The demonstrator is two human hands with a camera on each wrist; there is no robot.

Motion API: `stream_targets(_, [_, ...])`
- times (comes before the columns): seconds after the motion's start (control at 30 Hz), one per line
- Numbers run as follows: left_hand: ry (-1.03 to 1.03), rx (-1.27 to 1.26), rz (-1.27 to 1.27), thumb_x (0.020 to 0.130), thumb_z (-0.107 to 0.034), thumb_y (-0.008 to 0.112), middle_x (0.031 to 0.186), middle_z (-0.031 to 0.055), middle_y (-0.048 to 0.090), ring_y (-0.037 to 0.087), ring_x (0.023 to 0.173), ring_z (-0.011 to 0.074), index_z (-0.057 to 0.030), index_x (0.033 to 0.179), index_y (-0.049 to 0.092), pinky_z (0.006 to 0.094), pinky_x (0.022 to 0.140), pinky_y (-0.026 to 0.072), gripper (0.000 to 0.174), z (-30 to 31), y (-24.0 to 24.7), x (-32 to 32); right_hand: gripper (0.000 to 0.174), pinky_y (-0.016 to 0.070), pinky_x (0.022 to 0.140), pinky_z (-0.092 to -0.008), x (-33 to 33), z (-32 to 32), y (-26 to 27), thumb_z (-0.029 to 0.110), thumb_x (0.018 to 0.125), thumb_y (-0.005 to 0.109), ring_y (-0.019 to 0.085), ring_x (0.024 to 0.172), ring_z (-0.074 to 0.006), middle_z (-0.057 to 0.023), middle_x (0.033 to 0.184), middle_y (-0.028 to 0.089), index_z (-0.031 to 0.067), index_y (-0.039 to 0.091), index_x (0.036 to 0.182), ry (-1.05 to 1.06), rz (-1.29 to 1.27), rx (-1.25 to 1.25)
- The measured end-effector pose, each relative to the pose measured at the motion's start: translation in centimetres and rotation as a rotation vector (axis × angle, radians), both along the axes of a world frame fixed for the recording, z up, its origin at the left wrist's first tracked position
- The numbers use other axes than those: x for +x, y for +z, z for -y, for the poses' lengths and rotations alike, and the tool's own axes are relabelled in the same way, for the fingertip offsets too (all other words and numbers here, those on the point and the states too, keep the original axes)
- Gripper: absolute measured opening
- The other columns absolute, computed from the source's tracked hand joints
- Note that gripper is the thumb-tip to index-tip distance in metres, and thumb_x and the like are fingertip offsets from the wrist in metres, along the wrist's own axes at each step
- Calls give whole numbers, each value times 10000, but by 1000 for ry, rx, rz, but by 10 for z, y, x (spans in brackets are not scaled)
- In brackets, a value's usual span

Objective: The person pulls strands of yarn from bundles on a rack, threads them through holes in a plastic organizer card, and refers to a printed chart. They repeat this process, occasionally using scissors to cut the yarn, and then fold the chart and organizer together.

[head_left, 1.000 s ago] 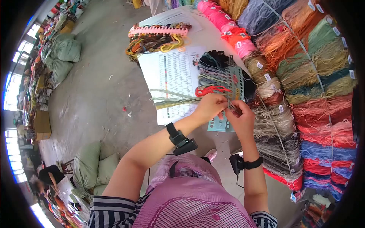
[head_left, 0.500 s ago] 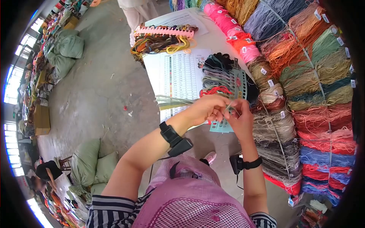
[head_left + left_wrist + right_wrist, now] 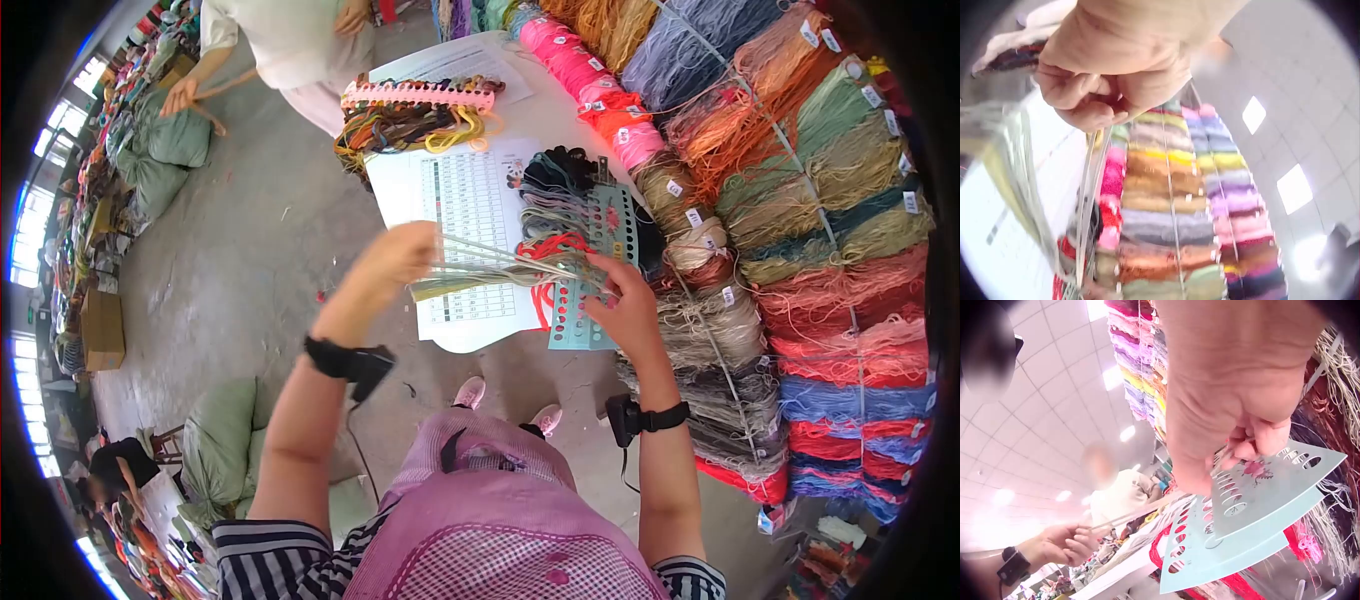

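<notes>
My left hand (image 3: 403, 253), fingers curled, grips the ends of several pale thread strands (image 3: 475, 247). They stretch from it rightward to a light blue-green card with punched holes (image 3: 568, 330). At the card's edge my right hand (image 3: 627, 303) pinches the same pale threads between thumb and fingers, seen closer in the right wrist view by the perforated card (image 3: 1241, 565). A loose grey-green thread bundle (image 3: 447, 288) lies below the taut strands. Red thread (image 3: 553, 244) and dark and grey threads (image 3: 558, 190) hang from the card's holes.
Printed colour charts (image 3: 455, 195) lie on the white table (image 3: 475, 337). Farther back is a pink holed card (image 3: 420, 95) with brown and yellow threads. Tied thread hanks (image 3: 790, 200) are stacked along the right. A person (image 3: 285, 50) stands beyond the table; green sacks (image 3: 180, 130) sit at left.
My left hand has moved left from beside the right hand, drawing the pale strands out straight. The right hand has stayed near the card. A person has come into view at the back.
</notes>
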State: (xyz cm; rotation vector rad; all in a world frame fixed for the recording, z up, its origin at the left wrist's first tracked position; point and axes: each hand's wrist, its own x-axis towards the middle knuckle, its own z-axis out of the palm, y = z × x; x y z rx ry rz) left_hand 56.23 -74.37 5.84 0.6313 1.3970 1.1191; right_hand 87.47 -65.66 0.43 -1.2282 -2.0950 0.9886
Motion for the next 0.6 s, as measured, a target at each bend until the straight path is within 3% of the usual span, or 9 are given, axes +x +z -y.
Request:
stream_targets(0.07, [171, -22, 205, 947, -233, 553, 624, -70, 378, 299, 467, 33, -165, 714, 424, 192, 390, 212, 274, 22, -20, -71, 579, 480, 685, -311, 0, 0, 1, 136, 664, 756, 555, 739, -194, -57, 853, 536, 165, 621, 1227, 0, 31, -5])
stream_targets(0.13, [434, -12, 133, 943, -240, 519, 608, -81, 413, 316, 458, 19, -116, 766, 555, 193, 381, 204, 219, 40, -38, -124, 581, 491, 701, -313, -1, 0, 3, 145, 663, 756, 575, 750, -199, -60, 867, 550, 166, 622, 1228, -9, 65, -8])
stream_targets(0.2, [449, -21, -190, 942, -260, 519, 612, -64, 433, 346, 443, 48, -65, 847, 603, 215, 381, 248, 232, 60, -44, -158, 592, 516, 749, -329, -2, 1, 3, 155, 663, 755, 634, 822, -218, -79, 962, 611, 169, 617, 1239, -16, 66, 50])
stream_targets(0.27, [284, -44, -797, 951, -280, 515, 583, -32, 477, 411, 426, 92, -19, 938, 630, 258, 382, 303, 285, 62, -53, -159, 583, 529, 777, -345, 1, -3, -11, 149, 678, 744, 663, 888, -239, -103, 1074, 637, 178, 614, 1245, -1, 15, 19])
stream_targets(0.3, [330, 133, -787, 960, -301, 514, 537, 4, 511, 461, 417, 126, 4, 943, 632, 294, 391, 337, 327, 33, -43, -113, 644, 493, 740, -313, 31, 1, -17, 128, 656, 777, 588, 842, -197, -78, 958, 612, 162, 603, 1275, -75, 36, -6])
stream_targets(0.33, [-64, -61, -998, 965, -300, 525, 548, 21, 555, 495, 442, 104, 15, 960, 652, 273, 408, 363, 339, 61, -29, -109, 661, 505, 749, -323, 6, 8, -18, 188, 691, 784, 596, 876, -189, -93, 1024, 624, 154, 563, 1313, 31, -96, 154])
stream_targets(0.43, [-316, -23, -692, 968, -283, 541, 634, 30, 608, 544, 504, 92, -4, 1013, 670, 239, 452, 413, 311, 57, 3, -2, 522, 516, 725, -338, 30, 45, -8, 197, 790, 715, 609, 859, -215, -92, 1011, 623, 116, 561, 1282, -97, -150, 212])
stream_targets(0.53, [-599, 63, -494, 962, -211, 571, 793, 34, 653, 611, 665, 85, -32, 1077, 676, 221, 531, 457, 238, 58, 7, 98, 451, 521, 699, -323, 81, 86, -11, 163, 799, 697, 618, 770, -214, -86, 948, 639, 98, 593, 1233, -322, -105, 164])
stream_targets(0.6, [-802, 123, -268, 944, -164, 596, 810, 22, 628, 601, 699, 69, -30, 1069, 681, 211, 583, 463, 203, 54, -1, 152, 394, 526, 711, -332, 119, 117, -16, 146, 795, 683, 639, 782, -225, -90, 932, 653, 85, 614, 1178, -512, -94, 163])
